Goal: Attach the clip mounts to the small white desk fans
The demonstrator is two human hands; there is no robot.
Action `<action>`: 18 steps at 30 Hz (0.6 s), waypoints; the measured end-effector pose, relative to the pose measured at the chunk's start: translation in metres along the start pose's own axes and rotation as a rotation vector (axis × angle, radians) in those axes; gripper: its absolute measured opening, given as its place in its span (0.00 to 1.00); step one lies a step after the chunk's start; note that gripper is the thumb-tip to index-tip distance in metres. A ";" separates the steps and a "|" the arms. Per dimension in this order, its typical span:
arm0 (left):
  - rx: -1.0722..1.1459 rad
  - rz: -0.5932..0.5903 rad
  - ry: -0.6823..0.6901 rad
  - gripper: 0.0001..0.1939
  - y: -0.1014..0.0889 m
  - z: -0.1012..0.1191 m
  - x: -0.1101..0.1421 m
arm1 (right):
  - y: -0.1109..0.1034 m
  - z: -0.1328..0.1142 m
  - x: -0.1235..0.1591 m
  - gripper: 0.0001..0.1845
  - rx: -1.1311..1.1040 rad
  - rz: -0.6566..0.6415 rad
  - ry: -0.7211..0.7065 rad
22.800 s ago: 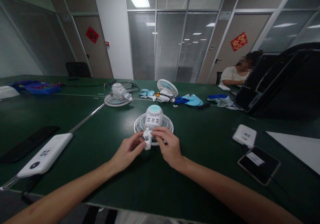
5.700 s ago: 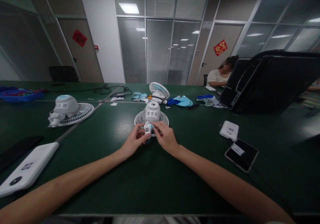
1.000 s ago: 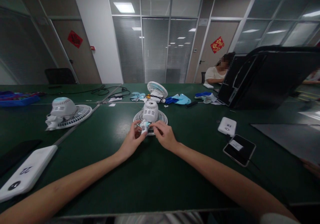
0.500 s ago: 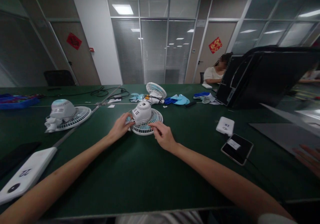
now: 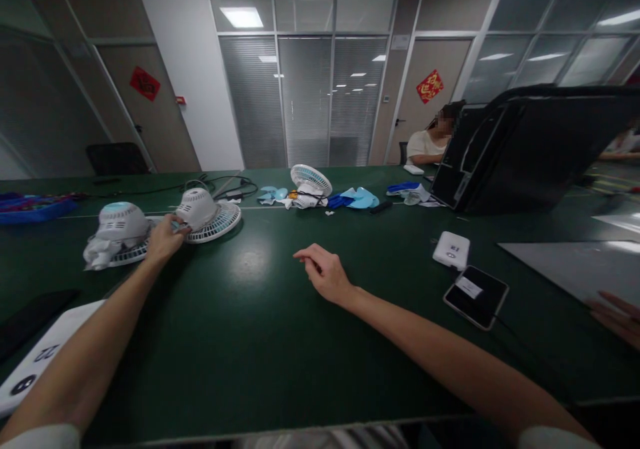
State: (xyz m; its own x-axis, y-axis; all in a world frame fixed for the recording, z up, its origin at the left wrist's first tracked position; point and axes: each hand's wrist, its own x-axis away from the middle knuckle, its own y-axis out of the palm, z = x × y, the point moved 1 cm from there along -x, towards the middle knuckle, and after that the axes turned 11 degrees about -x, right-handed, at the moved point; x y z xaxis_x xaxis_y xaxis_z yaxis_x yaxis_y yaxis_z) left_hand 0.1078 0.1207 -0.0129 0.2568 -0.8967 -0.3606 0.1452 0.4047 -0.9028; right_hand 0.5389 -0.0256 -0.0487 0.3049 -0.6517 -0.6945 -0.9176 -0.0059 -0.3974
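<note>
My left hand (image 5: 167,237) is closed on the side of a small white electric fan (image 5: 199,209), which lies grille down with its rounded motor housing on top. Part of the grip is hidden behind the fingers. A second white fan (image 5: 123,225), also face down, rests just left of that hand, its grille partly covered by the hand and the first fan. Over the middle of the green table, my right hand (image 5: 324,272) has its fingers curled together with nothing in them. Farther back, a third fan (image 5: 311,185) leans with its grille tilted upward.
Blue fan blades (image 5: 363,198) lie beside the third fan. To the right are a white power bank (image 5: 451,250), a phone (image 5: 476,297) and a large black case (image 5: 540,149). A white device (image 5: 47,355) sits front left. Another person's hand (image 5: 617,312) shows at the right edge.
My left hand has moved the fan from the table's middle leftward, up against the other fan. My right hand has let go of its grille and stayed in nearly the same place.
</note>
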 end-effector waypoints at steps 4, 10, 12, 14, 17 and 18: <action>-0.050 0.020 -0.139 0.22 -0.007 -0.015 -0.008 | -0.001 -0.001 0.000 0.15 0.023 -0.013 0.007; -0.114 0.073 -0.293 0.26 -0.010 -0.028 -0.010 | 0.001 0.002 0.000 0.15 0.047 -0.027 -0.008; -0.134 0.098 -0.289 0.26 -0.010 -0.030 -0.007 | 0.002 0.003 0.000 0.15 0.050 -0.024 -0.012; -0.160 0.136 -0.248 0.25 -0.012 -0.028 -0.003 | 0.003 0.005 0.000 0.15 0.055 -0.019 -0.015; -0.203 0.207 -0.153 0.23 -0.016 -0.022 0.005 | 0.004 0.005 0.000 0.16 0.058 -0.022 -0.023; -0.213 0.225 -0.108 0.21 -0.018 -0.018 0.007 | 0.003 0.004 0.000 0.16 0.057 -0.026 -0.024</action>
State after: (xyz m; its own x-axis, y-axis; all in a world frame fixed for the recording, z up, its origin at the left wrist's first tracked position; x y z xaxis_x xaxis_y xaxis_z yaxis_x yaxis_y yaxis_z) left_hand 0.0898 0.1039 -0.0030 0.3610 -0.7602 -0.5402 -0.1265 0.5340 -0.8360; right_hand 0.5369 -0.0222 -0.0526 0.3353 -0.6335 -0.6973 -0.8933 0.0212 -0.4489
